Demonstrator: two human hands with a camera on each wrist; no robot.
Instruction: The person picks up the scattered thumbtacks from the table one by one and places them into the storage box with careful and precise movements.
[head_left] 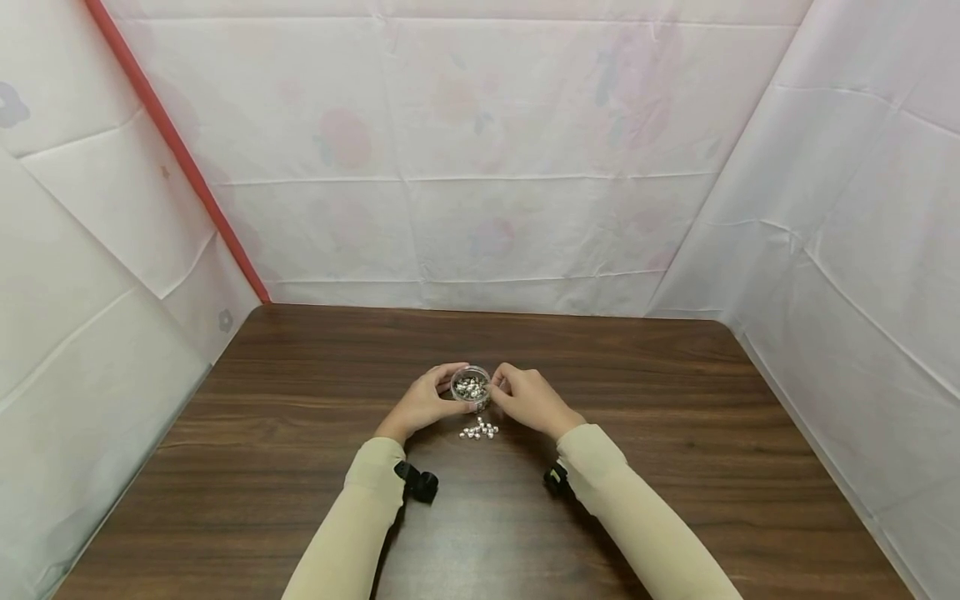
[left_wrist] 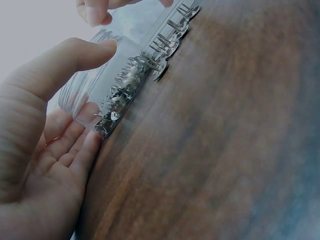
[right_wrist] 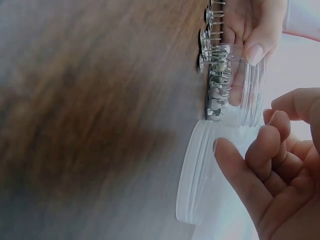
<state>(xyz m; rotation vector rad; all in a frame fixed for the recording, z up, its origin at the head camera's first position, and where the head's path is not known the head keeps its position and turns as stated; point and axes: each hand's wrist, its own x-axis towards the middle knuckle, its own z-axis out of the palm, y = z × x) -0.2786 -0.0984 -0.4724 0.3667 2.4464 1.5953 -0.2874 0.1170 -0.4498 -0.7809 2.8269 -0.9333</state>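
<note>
My left hand (head_left: 423,404) holds a clear plastic jar (left_wrist: 82,97) between thumb and fingers. The jar stands uncovered on the table, with a layer of silver thumbtacks (left_wrist: 122,90) at its bottom. In front of it lies a small group of loose thumbtacks (head_left: 478,430), points up in the left wrist view. My right hand (head_left: 528,402) is at the jar's right side, fingers loosely curled and thumb apart from them, with nothing seen between them. Its thumb overlaps the edge of a clear round lid (right_wrist: 192,175), which lies flat next to the jar in the right wrist view.
The dark wood-grain table (head_left: 637,400) extends on all sides of the hands. Pale fabric sheets (head_left: 487,225) hang behind and beside it, with a red strip (head_left: 180,150) at the left corner. Black straps (head_left: 417,482) with cameras sit on the sleeves.
</note>
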